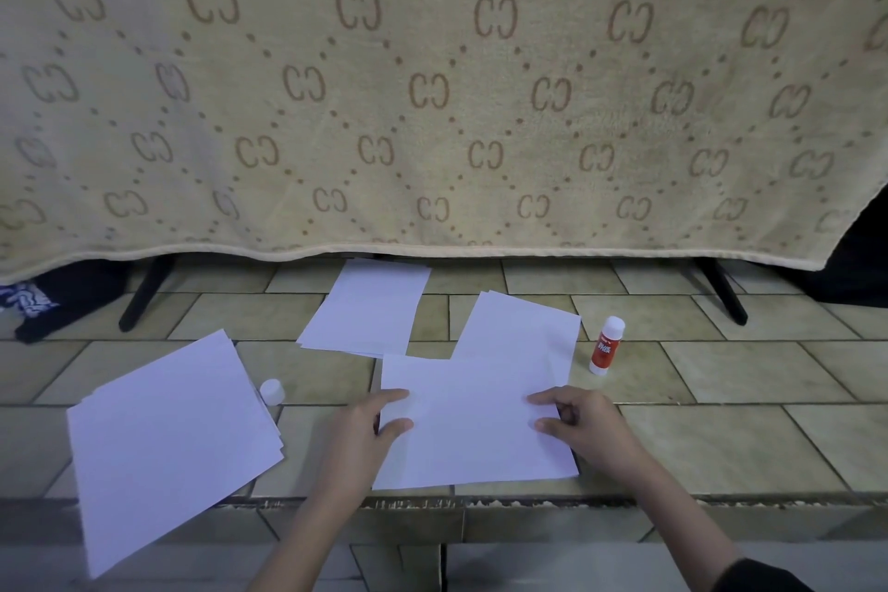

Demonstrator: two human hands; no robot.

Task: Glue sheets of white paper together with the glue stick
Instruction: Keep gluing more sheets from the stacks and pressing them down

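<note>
A white sheet (pixel 473 423) lies on the tiled surface in front of me. My left hand (pixel 367 428) presses its left edge with straight fingers. My right hand (pixel 584 423) presses its right edge, forefinger and thumb laid on the paper. Under its far corner lies another sheet (pixel 524 327), angled to the right. A red and white glue stick (pixel 607 345) stands uncapped just right of those sheets, apart from both hands. Its white cap (pixel 272 392) sits left of my left hand.
A thick stack of white paper (pixel 168 442) lies at the left, overhanging the front edge. Another stack (pixel 367 308) lies farther back. A beige patterned blanket (pixel 432 87) hangs behind, with black stand legs (pixel 144 293) beneath. The tiled ledge's front edge (pixel 480 502) runs below my wrists.
</note>
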